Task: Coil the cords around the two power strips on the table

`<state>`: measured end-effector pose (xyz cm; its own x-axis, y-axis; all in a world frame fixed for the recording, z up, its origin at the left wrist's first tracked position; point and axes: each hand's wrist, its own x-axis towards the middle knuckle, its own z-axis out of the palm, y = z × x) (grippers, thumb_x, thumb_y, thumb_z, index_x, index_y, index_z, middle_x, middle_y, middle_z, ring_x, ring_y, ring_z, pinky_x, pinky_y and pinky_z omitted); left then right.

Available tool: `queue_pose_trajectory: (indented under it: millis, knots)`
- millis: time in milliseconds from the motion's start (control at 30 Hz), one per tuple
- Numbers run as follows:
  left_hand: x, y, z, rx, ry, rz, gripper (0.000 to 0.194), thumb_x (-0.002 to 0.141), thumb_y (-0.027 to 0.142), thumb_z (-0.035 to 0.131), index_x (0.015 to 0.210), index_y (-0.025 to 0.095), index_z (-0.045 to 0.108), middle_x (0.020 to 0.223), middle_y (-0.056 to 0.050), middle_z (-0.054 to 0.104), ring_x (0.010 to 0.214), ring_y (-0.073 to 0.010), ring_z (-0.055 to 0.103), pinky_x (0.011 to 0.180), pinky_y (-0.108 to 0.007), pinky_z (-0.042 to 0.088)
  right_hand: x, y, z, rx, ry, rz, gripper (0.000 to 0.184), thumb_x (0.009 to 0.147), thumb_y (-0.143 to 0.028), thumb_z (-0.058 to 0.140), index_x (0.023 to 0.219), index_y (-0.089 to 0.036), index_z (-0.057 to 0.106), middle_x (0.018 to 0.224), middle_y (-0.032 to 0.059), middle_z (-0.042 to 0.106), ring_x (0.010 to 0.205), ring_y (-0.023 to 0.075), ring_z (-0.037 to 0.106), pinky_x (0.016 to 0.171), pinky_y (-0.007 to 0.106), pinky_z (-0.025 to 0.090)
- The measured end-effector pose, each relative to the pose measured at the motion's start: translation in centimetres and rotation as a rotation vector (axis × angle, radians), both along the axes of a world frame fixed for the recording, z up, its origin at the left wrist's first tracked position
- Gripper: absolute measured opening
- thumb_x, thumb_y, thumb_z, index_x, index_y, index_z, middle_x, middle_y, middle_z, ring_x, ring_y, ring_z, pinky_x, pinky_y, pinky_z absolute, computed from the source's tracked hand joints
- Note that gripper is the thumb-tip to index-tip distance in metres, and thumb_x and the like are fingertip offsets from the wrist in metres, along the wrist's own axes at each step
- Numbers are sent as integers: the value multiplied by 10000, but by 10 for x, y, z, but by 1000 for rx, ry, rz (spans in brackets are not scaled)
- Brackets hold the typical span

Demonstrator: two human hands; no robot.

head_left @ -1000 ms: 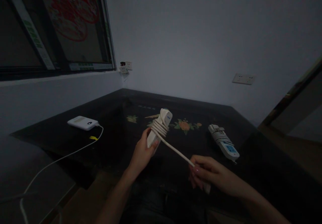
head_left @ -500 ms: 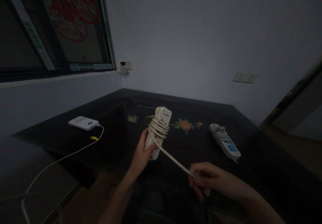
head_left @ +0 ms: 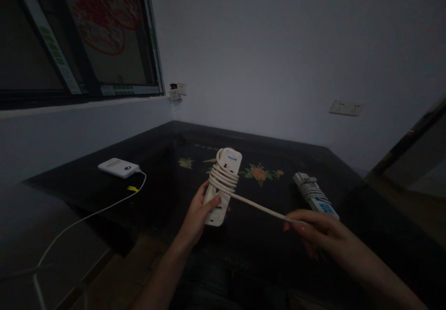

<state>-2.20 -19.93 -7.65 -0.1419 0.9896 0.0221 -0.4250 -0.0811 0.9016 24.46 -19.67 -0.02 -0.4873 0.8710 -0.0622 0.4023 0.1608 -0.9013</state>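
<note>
Counter (head_left: 156, 150), across the lower half of my frame. Centre, over it: power strip (head_left: 225, 204) in my left hand (head_left: 197, 212), cord (head_left: 258, 205) stretching rightward to my right hand (head_left: 324, 229). On counter, right, beyond that hand: second strip (head_left: 324, 206); left: cabled device (head_left: 119, 167). Behind: wall (head_left: 261, 59). Upper left: window (head_left: 108, 45).

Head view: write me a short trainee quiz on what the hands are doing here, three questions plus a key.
1. What does the left hand grip?
a) the white device on the table
b) the power strip
c) the wall socket

2. True or false: the cord runs from the coils around the strip to the right hand.

3. Fill in: the blue lettering on the strip reads ____.

Key: 1 b; 2 true; 3 PHILIPS.
</note>
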Motion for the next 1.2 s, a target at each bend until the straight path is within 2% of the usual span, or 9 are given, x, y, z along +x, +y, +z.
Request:
queue_pose_trajectory:
  millis: [200,333,400,567,667,767,900,1000,1200]
  knots:
    - [5,-5,3,-7,-9,-38,714,707,351,748,1288,169,374,932,-88,670,659,-208,676,542,-283,540,9,-11,12,317,-106,-171,387,798,-537,569,899,-211,751,731,60,702,579,162,624,490,226,506]
    - [7,-10,10,-18,-78,-99,696,732,335,729,1301,193,354,913,-88,662,646,-231,677,516,-320,552,8,-7,7,523,-141,-237,347,787,-524,583,851,-234,761,861,80,733,829,233,679,702,284,552]
    - [8,-11,12,-18,-136,-137,662,752,321,710,1301,206,359,950,-99,658,649,-233,675,503,-329,555,4,-4,-1,536,-143,-254,352,800,-520,570,854,-224,754,869,83,729,861,238,673,743,297,543]
    - [9,-11,14,-48,-290,-214,539,797,310,657,1264,210,407,1023,-118,652,637,-205,659,476,-305,541,-14,4,-32,378,-130,-40,381,911,-452,440,859,-182,703,684,39,652,616,155,609,575,238,490]
    - [7,-13,15,-86,-376,-272,507,810,303,638,1253,205,411,1035,-124,653,612,-189,648,458,-283,524,-21,8,-49,393,-110,69,341,935,-389,430,854,-183,689,759,50,661,708,160,622,644,247,488]
    - [4,-15,17,-149,-465,-329,445,823,294,616,1209,182,426,966,-109,660,595,-184,641,447,-268,510,-22,12,-58,461,-86,86,288,934,-348,451,897,-199,695,808,65,670,750,173,629,663,261,496]
    - [3,-14,18,-217,-513,-324,376,845,274,576,1176,186,421,887,-78,656,562,-180,632,431,-262,495,-17,17,-57,681,-42,-21,235,924,-269,471,957,-220,698,845,71,685,788,188,640,677,284,508]
    - [5,-12,18,-240,-513,-319,363,870,269,532,1197,173,407,935,-106,658,572,-185,638,423,-262,494,-9,18,-51,904,-62,-122,199,895,-203,520,983,-237,696,855,57,697,787,185,649,689,285,512]
    - [12,-11,15,-254,-512,-342,388,908,273,462,1263,137,385,1002,-156,658,584,-192,643,422,-271,502,5,13,-48,1182,-153,-227,325,855,-91,544,1114,-245,666,919,60,703,837,181,653,727,282,519]
